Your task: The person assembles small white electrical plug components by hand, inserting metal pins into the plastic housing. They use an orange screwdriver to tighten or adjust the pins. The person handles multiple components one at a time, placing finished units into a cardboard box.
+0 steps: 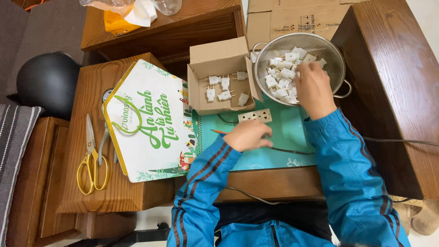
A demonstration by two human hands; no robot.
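My right hand (312, 87) reaches into a metal colander (336, 55) holding several white two-pin plugs (281, 75); its fingers are down among them, and I cannot tell whether it grips one. My left hand (249, 135) rests loosely curled on the teal mat (290, 132), just below a white socket strip (254, 115) with a dark cable (288, 150) running off it. A small open cardboard box (219, 59) left of the colander contains several more white plugs (225, 89).
A white house-shaped paper bag with green lettering (146, 123) lies left of the mat. Yellow-handled scissors (93, 158) lie on the wooden stool at the left. A black helmet (48, 82), flattened cardboard (292, 18) behind and a wooden cabinet (393, 91) on the right surround the spot.
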